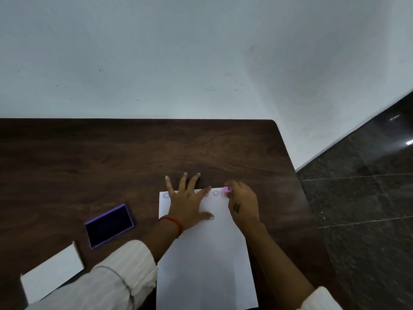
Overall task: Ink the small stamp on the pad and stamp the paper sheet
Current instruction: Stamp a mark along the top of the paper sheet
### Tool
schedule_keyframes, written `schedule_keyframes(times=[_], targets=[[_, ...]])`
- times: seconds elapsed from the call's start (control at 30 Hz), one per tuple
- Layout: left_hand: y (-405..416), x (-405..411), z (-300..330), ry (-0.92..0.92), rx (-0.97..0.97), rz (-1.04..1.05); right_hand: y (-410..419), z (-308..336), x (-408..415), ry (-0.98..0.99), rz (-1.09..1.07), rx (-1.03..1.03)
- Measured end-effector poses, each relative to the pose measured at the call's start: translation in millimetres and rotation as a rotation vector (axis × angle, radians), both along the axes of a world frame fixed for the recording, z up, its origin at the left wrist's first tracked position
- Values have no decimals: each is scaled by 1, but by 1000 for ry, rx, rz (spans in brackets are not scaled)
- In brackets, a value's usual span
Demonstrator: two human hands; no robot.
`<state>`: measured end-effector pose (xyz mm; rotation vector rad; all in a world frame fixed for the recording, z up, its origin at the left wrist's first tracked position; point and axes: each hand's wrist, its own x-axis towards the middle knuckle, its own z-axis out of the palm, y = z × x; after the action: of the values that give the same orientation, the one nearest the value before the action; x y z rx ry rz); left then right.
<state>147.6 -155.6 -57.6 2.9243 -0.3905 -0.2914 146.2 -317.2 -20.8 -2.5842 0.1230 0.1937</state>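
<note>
A white paper sheet (207, 260) lies on the dark wooden table in front of me. Round purple stamp marks run along its top edge; one shows at the far left corner (166, 195) and another near the right (215, 193). My left hand (190, 203) rests flat on the upper part of the sheet, fingers spread. My right hand (242, 204) grips a small pink stamp (226, 190), which is at the sheet's top right corner, tilted. The purple ink pad (109, 225) lies open to the left of the sheet.
A white box lid or card (52, 275) lies at the lower left of the table (111, 157). The table's right edge drops to a dark tiled floor (368, 209). A pale wall stands behind the table.
</note>
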Motion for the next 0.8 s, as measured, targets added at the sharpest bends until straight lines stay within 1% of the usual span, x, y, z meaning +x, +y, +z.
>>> schedule_keyframes(times=[0.2, 0.4, 0.8], targets=[[0, 0, 1, 6, 6, 4, -1, 1, 0, 2, 53, -61], [-1, 0, 3, 24, 1, 8, 0, 0, 2, 41, 69, -75], [-1, 0, 4, 25, -3, -7, 5, -1, 2, 9, 160, -148]])
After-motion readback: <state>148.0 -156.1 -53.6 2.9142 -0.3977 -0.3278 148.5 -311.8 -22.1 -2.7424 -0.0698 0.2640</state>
